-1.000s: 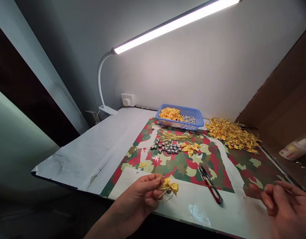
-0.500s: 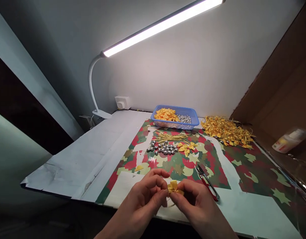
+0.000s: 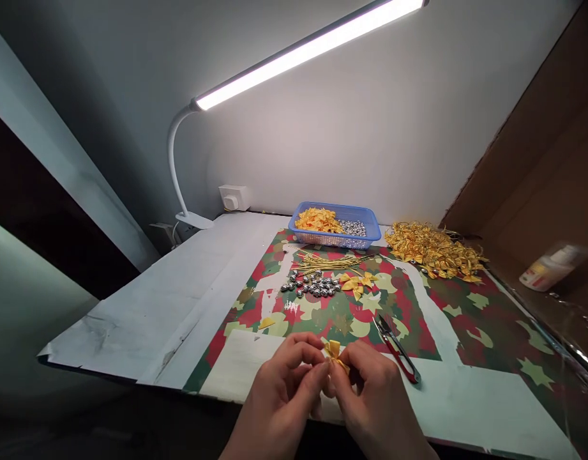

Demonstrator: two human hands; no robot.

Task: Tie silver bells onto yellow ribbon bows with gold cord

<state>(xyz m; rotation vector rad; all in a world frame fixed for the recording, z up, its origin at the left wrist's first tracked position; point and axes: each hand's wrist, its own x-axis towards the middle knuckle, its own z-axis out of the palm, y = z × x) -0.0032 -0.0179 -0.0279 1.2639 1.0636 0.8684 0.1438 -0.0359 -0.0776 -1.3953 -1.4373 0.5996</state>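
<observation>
Near the table's front edge, a small yellow ribbon bow [image 3: 334,349] is pinched between my two hands. My left hand [image 3: 294,377] has thumb and fingertips closed at the bow's left side. From the right, my right hand [image 3: 368,377] grips it between thumb and index finger. The fingertips hide the bow's middle. Just right of my right hand lie red-handled thread snips [image 3: 398,350], blades pointing away. Beyond my hands are several silver bells [image 3: 317,285], a few loose yellow bows [image 3: 355,285] and a bundle of gold cords [image 3: 327,262].
A blue basket [image 3: 339,241] at the back holds yellow bows and small silver pieces. Right of it is a heap of corded bows [image 3: 437,249]. A lit lamp [image 3: 313,54] hangs overhead; a bottle [image 3: 547,268] stands by cardboard at right.
My hands have drawn closer together around the bow, and the bow has tilted. The cord end that showed below the fingers is no longer visible.
</observation>
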